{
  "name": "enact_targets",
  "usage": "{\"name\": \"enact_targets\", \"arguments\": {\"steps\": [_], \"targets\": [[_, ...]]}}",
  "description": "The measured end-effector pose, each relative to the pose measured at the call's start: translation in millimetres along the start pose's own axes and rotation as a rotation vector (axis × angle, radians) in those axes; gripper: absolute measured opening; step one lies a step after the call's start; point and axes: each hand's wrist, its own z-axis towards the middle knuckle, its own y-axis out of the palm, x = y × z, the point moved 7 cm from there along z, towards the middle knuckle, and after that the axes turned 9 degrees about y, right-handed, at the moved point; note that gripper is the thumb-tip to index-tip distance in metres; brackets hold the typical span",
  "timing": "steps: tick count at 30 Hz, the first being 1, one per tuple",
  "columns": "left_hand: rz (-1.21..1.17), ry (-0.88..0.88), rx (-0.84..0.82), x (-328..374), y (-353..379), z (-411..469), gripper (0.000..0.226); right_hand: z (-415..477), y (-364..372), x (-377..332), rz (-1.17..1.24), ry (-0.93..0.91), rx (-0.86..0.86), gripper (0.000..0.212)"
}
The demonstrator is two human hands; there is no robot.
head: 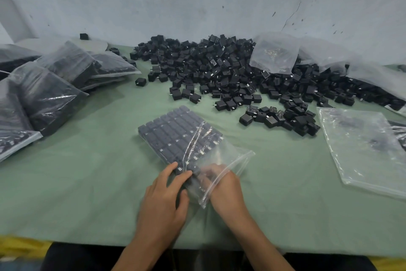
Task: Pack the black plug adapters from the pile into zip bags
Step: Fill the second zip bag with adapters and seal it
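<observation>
Filled bags (55, 86) sit stacked at left, and the centre bag (232, 158) looks nearly full, with the left hand (167, 196) spread on it and the right hand (222, 183) inside, fingers blurred, while a big pile (219, 68) waits behind.

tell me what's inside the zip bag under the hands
Black plug adapters packed in neat rows fill the zip bag, and the right hand reaches in through its open mouth. The left hand rests outside. Any lower layer, and what the right fingers hold, is covered.
</observation>
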Motion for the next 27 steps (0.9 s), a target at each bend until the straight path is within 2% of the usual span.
{"name": "enact_targets", "arguments": {"steps": [3, 6, 9, 12, 17, 19, 21, 23, 24, 25, 27], "targets": [[0.045, 0.072, 0.000, 5, -1, 2, 0.051, 0, 0, 0, 0.006, 0.014, -0.012, 0.010], [0.142, 0.230, -0.034, 18, -1, 9, 0.065, 0, -1, -2, 0.003, -0.006, -0.007, 0.006], [0.181, 0.365, -0.085, 30, 0, 12, 0.068, 2, 2, -1, -0.056, 0.002, -0.025, 0.012], [0.182, 0.369, -0.112, 29, 3, 11, 0.070, 2, 2, -3, -0.118, -0.005, -0.016, 0.019], [0.181, 0.382, -0.152, 29, 6, 10, 0.071, 0, -4, -3, -0.052, 0.031, 0.004, 0.023], [0.177, 0.370, -0.164, 28, 6, 10, 0.070, -2, -6, -12, -0.024, 0.007, -0.094, 0.019], [0.163, 0.349, -0.175, 28, 7, 11, 0.068, -10, -7, -20, 0.098, -0.036, -0.356, 0.010], [0.153, 0.339, -0.182, 27, 8, 12, 0.067, -19, -21, -15, 0.117, -0.005, -0.573, 0.018], [0.152, 0.338, -0.184, 27, 9, 12, 0.066, -19, -34, -10, 0.098, 0.029, -0.610, 0.025], [0.150, 0.334, -0.187, 26, 10, 11, 0.065, -14, -51, -5, 0.099, 0.057, -0.594, 0.035], [0.141, 0.327, -0.192, 25, 11, 11, 0.065, 11, -92, 2, 0.134, 0.086, -0.385, 0.049]]}}
